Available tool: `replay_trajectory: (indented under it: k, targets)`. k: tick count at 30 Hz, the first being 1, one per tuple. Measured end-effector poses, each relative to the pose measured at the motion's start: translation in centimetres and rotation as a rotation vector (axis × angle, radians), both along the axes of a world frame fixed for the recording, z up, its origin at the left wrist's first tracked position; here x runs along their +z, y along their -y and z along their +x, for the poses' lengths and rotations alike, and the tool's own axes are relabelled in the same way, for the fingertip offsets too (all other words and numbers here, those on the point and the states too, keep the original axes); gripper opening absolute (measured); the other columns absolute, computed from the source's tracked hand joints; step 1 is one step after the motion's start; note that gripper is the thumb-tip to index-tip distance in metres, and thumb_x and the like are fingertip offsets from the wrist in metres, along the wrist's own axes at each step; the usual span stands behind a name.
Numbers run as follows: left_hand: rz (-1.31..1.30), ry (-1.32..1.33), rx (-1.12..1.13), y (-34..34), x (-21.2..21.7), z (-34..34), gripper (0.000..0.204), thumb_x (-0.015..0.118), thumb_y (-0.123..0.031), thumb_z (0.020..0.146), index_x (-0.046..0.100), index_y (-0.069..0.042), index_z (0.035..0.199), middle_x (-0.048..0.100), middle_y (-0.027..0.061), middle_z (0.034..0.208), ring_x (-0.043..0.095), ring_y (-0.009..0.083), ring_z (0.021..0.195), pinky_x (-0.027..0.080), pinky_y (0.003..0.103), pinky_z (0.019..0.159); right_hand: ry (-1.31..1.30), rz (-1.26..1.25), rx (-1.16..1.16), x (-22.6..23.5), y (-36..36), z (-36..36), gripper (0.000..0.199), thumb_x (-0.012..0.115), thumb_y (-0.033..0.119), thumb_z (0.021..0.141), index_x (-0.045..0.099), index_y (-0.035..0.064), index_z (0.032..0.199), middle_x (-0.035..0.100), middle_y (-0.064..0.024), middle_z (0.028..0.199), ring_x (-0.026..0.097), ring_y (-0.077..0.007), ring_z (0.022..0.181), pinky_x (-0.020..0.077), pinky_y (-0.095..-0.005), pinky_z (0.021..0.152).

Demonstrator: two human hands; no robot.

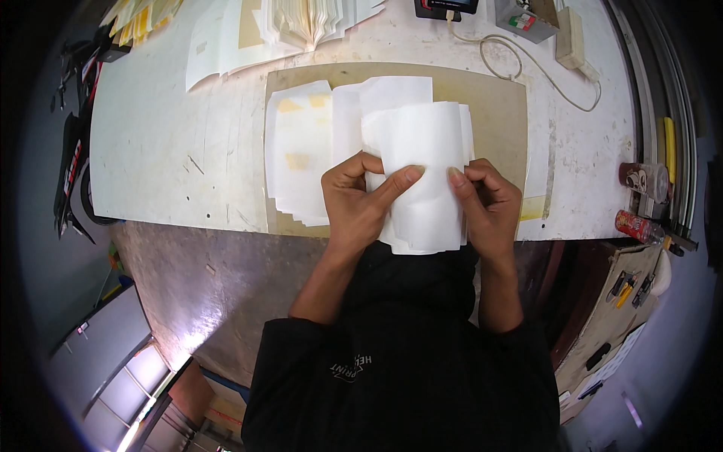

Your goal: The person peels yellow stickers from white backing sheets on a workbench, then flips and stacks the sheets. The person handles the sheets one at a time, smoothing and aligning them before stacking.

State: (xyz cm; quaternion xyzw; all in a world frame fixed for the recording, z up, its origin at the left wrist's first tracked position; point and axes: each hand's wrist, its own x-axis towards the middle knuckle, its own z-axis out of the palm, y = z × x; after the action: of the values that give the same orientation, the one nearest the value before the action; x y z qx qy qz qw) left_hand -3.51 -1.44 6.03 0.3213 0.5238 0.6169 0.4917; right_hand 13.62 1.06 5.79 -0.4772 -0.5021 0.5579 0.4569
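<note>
A small stack of white paper sheets (423,135) is held up in front of me, slightly bowed, its lower edge just past the table's near edge. My left hand (360,197) pinches its left side, thumb lying on the top sheet. On the right side my right hand (491,202) grips it likewise, thumb on top and fingers curled behind. Below and to the left, more white sheets (301,151) lie spread out, some with yellow patches. They rest on a tan board (493,98). The fingertips behind the stack are hidden.
The white table (166,151) carries fanned-out folded papers (309,22) at the back. A device with a cable (520,69), a grey box (527,19) and a power strip (570,38) sit back right. A cup (644,179) and bottle (639,226) stand by the right edge.
</note>
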Motion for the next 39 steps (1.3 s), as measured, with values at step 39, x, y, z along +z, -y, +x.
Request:
replay_trajectory:
  k: [39]
  targets:
    - [-0.061, 0.372, -0.014, -0.3, -1.3, -1.3, 0.008, 0.073, -0.003, 0.089, 0.069, 0.003, 0.091, 0.072, 0.0107, 0.091, 0.066, 0.0121, 0.078, 0.057, 0.028, 0.074, 0.236, 0.223, 0.054, 0.6, -0.6, -0.1, 0.02, 0.079, 0.005, 0.083, 0.069, -0.0048, 0.097, 0.065, -0.0119, 0.093, 0.061, -0.0132, 0.08, 0.048, -0.0248, 0.069]
